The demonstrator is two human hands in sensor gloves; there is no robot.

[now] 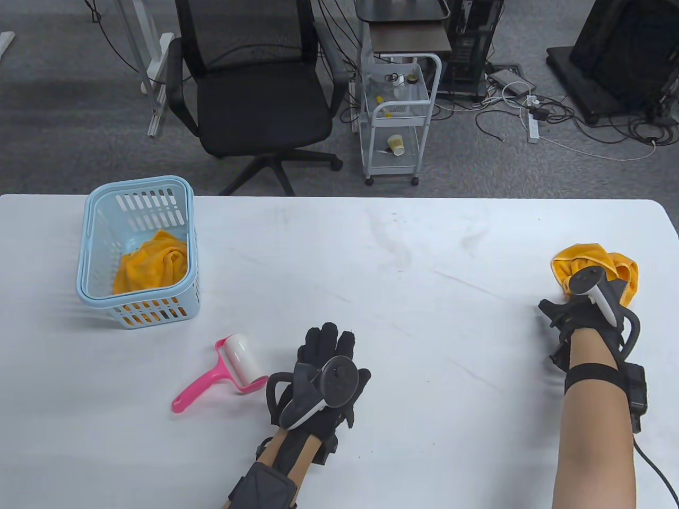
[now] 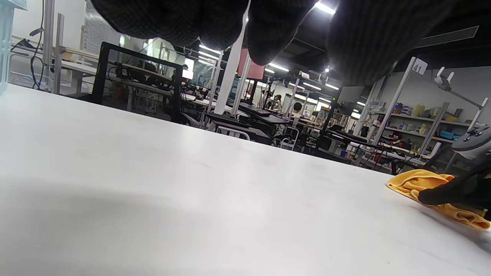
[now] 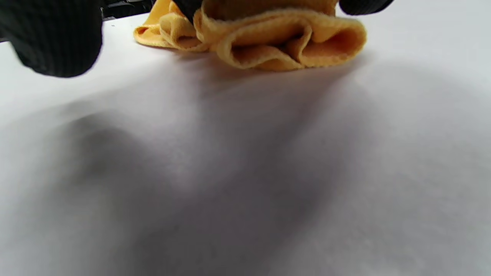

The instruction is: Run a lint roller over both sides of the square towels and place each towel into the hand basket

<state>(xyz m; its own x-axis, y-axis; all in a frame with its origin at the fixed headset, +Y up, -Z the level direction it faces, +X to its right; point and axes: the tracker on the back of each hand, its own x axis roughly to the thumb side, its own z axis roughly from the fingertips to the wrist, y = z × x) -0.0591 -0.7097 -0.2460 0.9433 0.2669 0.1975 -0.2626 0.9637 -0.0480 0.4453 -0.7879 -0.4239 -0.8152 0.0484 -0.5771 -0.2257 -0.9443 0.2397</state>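
A crumpled yellow towel lies near the table's right edge, and my right hand grips it from the near side; its folds bunch under my fingers in the right wrist view. My left hand rests flat on the table with fingers straight and holds nothing. The pink lint roller with its white roll lies just left of that hand. At the far left stands the light blue hand basket with another yellow towel inside. The same held towel shows at the right of the left wrist view.
A black office chair and a white wire cart stand on the floor beyond the table's far edge. Cables and a power strip lie on the floor at the back right.
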